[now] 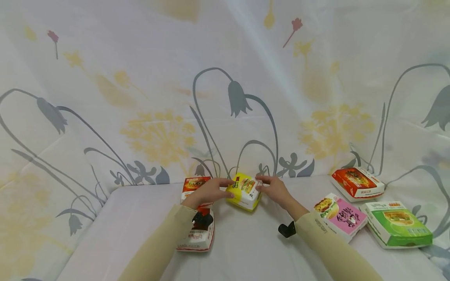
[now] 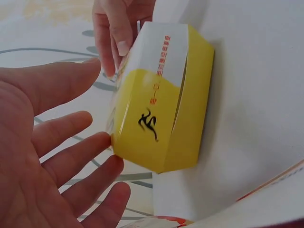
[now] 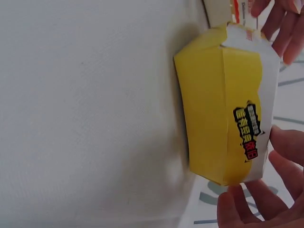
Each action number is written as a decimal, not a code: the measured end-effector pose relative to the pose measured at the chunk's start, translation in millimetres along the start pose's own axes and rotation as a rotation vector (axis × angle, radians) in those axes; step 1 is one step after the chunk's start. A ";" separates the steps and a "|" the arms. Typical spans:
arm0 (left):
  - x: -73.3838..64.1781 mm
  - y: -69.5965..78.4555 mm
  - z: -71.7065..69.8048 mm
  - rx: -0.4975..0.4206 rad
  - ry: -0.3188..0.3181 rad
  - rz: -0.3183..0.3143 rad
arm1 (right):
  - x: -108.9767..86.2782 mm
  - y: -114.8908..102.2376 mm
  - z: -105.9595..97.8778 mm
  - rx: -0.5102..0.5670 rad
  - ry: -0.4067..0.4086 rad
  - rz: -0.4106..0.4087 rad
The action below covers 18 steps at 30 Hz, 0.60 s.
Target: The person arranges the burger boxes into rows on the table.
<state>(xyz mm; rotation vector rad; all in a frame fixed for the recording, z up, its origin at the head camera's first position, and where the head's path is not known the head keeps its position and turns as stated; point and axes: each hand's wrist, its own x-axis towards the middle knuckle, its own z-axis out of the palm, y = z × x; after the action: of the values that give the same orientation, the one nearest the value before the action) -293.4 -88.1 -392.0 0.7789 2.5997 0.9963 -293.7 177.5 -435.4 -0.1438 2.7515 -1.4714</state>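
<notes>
A yellow and white burger box [image 1: 245, 191] sits on the table between the two hands, its lid closed and printed with a burger. At its left side is my left hand [image 1: 212, 189]; in the left wrist view the fingers [image 2: 92, 145] are spread, their tips at the box's edge. My right hand [image 1: 275, 190] is at the opposite end, thumb and fingertips about the box's corner in the right wrist view, without a visible firm grip. Beneath and beside the left forearm lie a red and white box [image 1: 196, 183] and another burger box [image 1: 197, 240], both partly covered.
Off to the right lie a red burger box [image 1: 358, 183], a pink one [image 1: 341, 216] and a green one [image 1: 397, 224]. The table [image 1: 246, 246] has a pale cover. Behind it hangs a flower-printed cloth [image 1: 239, 47].
</notes>
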 end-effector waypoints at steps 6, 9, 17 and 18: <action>3.6 0.9 3.8 0.041 0.003 -0.025 | -4.0 3.6 1.9 -0.009 -0.026 -0.042; 6.7 1.5 5.8 0.056 0.012 -0.027 | -6.2 3.6 2.9 0.000 -0.027 -0.037; 10.3 11.8 14.9 0.209 0.102 0.026 | -11.7 0.5 9.1 -0.016 0.021 -0.023; 9.8 14.5 15.6 0.238 0.115 0.035 | -12.2 0.0 10.2 -0.019 0.028 -0.022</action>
<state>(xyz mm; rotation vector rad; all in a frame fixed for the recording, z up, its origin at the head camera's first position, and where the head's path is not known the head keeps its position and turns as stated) -289.5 -65.0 -394.0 0.8473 2.8504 0.7696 -281.0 170.1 -441.3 -0.1559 2.7954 -1.4639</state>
